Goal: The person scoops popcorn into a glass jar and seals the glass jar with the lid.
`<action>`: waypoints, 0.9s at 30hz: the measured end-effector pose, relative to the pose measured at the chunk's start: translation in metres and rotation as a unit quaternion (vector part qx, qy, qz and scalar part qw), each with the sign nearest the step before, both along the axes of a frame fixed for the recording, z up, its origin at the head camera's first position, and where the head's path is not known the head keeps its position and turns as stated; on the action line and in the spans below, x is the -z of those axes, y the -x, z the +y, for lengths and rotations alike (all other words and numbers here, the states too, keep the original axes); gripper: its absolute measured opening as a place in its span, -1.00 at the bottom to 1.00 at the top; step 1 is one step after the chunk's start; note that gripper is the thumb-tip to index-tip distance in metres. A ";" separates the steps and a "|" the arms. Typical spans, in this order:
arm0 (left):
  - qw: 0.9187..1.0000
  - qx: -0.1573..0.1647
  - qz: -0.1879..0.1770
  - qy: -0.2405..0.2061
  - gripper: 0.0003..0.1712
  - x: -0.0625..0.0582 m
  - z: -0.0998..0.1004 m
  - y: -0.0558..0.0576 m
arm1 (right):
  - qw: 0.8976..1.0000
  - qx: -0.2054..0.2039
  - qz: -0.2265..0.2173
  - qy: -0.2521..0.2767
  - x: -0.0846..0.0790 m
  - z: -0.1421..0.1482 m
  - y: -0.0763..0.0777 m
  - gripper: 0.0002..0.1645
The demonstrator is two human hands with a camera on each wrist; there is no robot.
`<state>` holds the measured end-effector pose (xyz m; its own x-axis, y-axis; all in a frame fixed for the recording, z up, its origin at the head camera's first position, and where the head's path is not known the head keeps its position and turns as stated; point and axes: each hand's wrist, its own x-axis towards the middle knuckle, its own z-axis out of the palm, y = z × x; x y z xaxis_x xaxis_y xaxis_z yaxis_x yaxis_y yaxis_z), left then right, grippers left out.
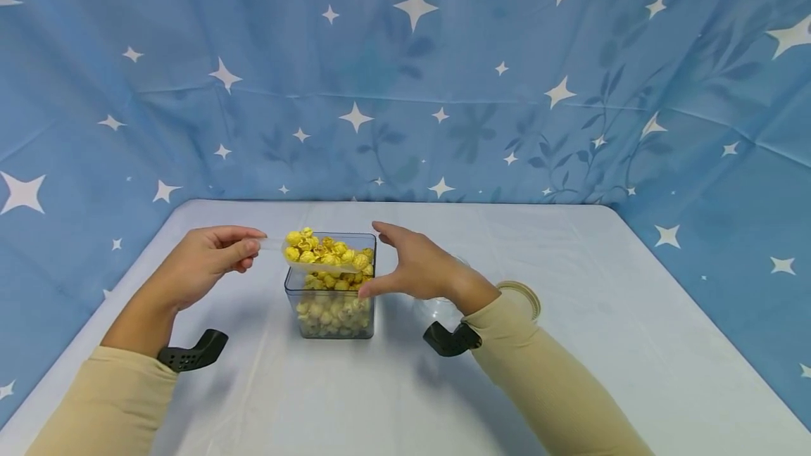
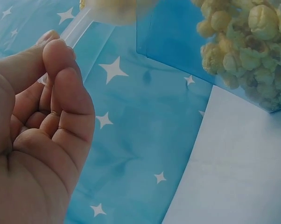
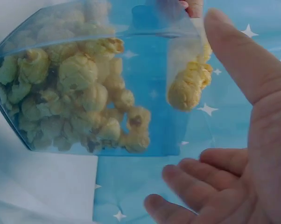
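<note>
A clear, grey-tinted square container (image 1: pixel 331 293) stands on the table with popcorn (image 1: pixel 336 315) inside. Thumb and fingers of my left hand (image 1: pixel 212 259) pinch the handle of a translucent scoop (image 1: pixel 272 244). Heaped with yellow popcorn (image 1: pixel 322 252), the scoop lies level over the container's opening. On the container's right side, my right hand (image 1: pixel 419 262) is spread, thumb near the front rim and fingers toward the back. In the right wrist view its palm (image 3: pixel 271 154) faces the container with nothing held.
Behind my right forearm is a clear jar (image 1: pixel 437 310), mostly hidden by the wrist. A gold-rimmed round lid (image 1: pixel 526 295) lies to its right on the white tablecloth (image 1: pixel 633 343). A blue star-patterned curtain (image 1: pixel 405 76) hangs beyond the table.
</note>
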<state>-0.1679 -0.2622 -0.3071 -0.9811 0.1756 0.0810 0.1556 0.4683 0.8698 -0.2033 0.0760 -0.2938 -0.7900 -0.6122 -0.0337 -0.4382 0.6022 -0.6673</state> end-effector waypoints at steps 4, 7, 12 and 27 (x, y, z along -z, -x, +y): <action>1.000 0.004 0.008 -0.010 -0.54 0.000 0.000 0.000 | 0.998 0.018 0.030 0.050 -0.003 0.015 -0.004 0.15; 1.000 0.011 0.020 -0.021 -0.55 -0.001 0.001 0.000 | 0.995 0.030 0.055 0.080 -0.005 0.029 -0.007 0.06; 0.999 0.016 0.032 -0.032 -0.55 -0.003 0.004 0.001 | 0.992 0.051 0.077 0.091 -0.006 0.053 -0.013 0.02; 0.997 0.034 0.036 -0.051 -0.58 -0.018 0.037 0.003 | 0.986 0.125 0.091 0.066 0.024 0.105 -0.020 0.07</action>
<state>-0.1714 -0.2256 -0.2889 -0.9582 0.2292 0.1711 0.2474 0.3639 0.8980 -0.1834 0.1807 -0.3181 -0.9020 -0.3879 0.1894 -0.4072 0.6189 -0.6716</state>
